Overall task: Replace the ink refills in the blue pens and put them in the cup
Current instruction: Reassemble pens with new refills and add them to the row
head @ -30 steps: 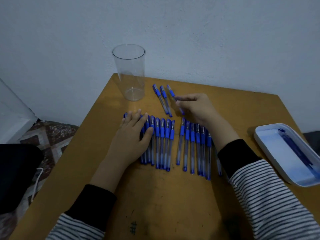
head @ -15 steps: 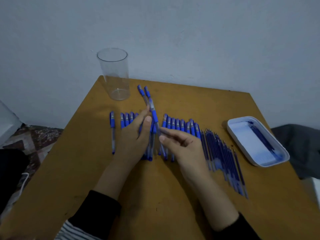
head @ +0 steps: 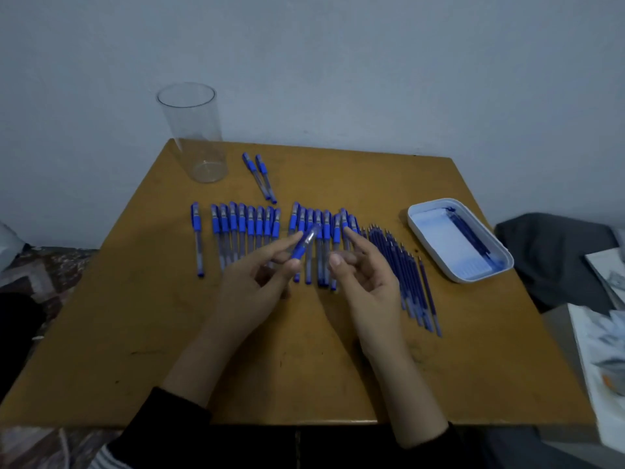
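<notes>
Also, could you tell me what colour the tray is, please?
The tray is white, its floor looking pale blue; the head view shows it best.

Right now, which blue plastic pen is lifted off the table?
The blue pen pinched in the left hand; all others lie on the brown table.

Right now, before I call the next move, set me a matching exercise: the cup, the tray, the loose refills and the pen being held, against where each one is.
Things:
1. clear cup
2. white tray
3. loose refills
4. held pen

Places:
A. lying beside the pen row, on its tray side
B. pinched in the left hand, above the row
C. far left corner of the table
D. near the table's right edge

Pairs: 1-C, 2-D, 3-A, 4-B
</notes>
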